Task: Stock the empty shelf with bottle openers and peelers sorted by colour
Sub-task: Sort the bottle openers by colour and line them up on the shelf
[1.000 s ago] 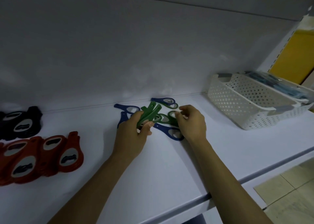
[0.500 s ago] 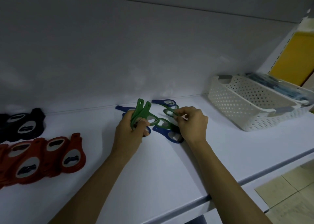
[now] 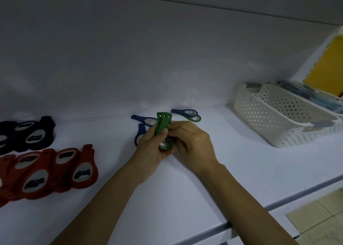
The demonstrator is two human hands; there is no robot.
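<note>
A stack of green bottle openers (image 3: 163, 124) stands upright between my hands over the middle of the white shelf (image 3: 185, 198). My left hand (image 3: 151, 148) grips the stack from the left and below. My right hand (image 3: 191, 142) holds it from the right, fingers curled on its side. Two blue openers (image 3: 141, 126) lie on the shelf behind my left hand. Another blue opener (image 3: 185, 112) lies by the back wall on top of a green one (image 3: 195, 118). Red openers (image 3: 55, 172) sit in a row at the left, with black ones (image 3: 27, 135) behind them.
A white perforated basket (image 3: 282, 114) stands on the right part of the shelf, with a second container of dark items (image 3: 315, 96) behind it. The shelf's front edge (image 3: 241, 224) runs diagonally at the lower right, with tiled floor beyond.
The green openers that were spread between my hands are now gathered into one upright stack. My right hand has moved left onto the stack.
</note>
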